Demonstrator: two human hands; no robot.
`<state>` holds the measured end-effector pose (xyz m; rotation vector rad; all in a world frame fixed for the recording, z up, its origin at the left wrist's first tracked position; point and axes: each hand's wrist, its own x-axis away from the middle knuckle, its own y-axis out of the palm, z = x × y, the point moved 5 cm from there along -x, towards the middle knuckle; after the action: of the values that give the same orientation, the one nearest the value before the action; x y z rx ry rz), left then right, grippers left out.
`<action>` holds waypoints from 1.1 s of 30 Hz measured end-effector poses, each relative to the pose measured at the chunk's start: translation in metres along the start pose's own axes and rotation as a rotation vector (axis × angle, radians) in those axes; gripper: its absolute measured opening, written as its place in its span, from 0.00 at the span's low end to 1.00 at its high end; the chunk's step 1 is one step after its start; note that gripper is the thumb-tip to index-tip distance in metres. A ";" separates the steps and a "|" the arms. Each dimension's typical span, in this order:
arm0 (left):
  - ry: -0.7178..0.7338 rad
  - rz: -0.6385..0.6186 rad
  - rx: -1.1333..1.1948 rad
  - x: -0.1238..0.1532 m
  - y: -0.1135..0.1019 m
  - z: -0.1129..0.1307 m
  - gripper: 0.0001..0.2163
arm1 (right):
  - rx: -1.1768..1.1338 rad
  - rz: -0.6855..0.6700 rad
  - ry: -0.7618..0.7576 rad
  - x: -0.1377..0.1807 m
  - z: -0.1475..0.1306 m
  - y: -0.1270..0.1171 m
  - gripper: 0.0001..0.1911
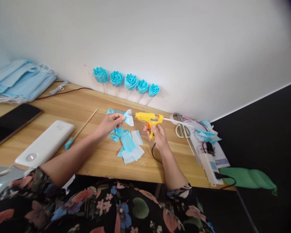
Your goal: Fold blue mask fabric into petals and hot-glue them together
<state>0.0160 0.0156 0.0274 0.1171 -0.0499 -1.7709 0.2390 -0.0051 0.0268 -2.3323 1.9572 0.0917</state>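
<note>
My left hand (pixel 113 123) pinches a small blue-and-white piece of mask fabric (pixel 129 117) between thumb and fingers. A yellow hot glue gun (pixel 149 117) is in my right hand (pixel 159 136), its nozzle pointing left at the fabric piece; whether the tip touches it I cannot tell. A white glue stick (pixel 171 121) sticks out of the gun's back. Beneath my hands lie several cut fabric pieces (pixel 128 142), some flat and some folded. To the left rests a wooden stick (pixel 86 123) with a small blue wrapped tip (pixel 69 143).
Several blue fabric roses (pixel 116 79) on sticks lean against the wall. Stacked masks (pixel 19 79), a phone (pixel 14 121) and a white power bank (pixel 46 142) occupy the left. Scissors (pixel 181 129), a power strip (pixel 210 168) and a green bag (pixel 248 178) are at right.
</note>
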 end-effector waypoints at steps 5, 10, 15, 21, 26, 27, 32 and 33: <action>-0.024 -0.066 0.044 -0.002 0.001 -0.009 0.20 | 0.012 0.018 0.007 -0.001 0.001 -0.001 0.20; -0.075 -0.083 0.098 -0.002 0.002 -0.013 0.21 | 0.013 0.012 -0.020 -0.001 0.000 -0.002 0.18; -0.087 -0.109 0.146 -0.002 0.003 -0.014 0.21 | 0.089 -0.008 -0.030 0.000 0.000 0.000 0.19; -0.093 -0.138 0.131 -0.002 0.004 -0.015 0.21 | 0.125 -0.025 -0.038 0.001 -0.002 0.000 0.19; -0.090 -0.145 0.101 -0.001 0.005 -0.014 0.21 | 0.141 -0.038 -0.069 0.001 -0.002 0.000 0.18; -0.091 -0.149 0.096 -0.001 0.005 -0.015 0.21 | 0.148 -0.036 -0.077 0.001 -0.001 0.000 0.17; -0.096 -0.155 0.085 0.000 0.005 -0.015 0.21 | 0.210 -0.010 -0.095 0.001 -0.001 -0.002 0.17; -0.097 -0.154 0.084 0.000 0.005 -0.015 0.21 | 0.214 -0.005 -0.097 0.001 -0.001 -0.003 0.17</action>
<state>0.0224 0.0152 0.0135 0.0980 -0.1897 -1.9279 0.2419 -0.0054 0.0275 -2.1555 1.8184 -0.0048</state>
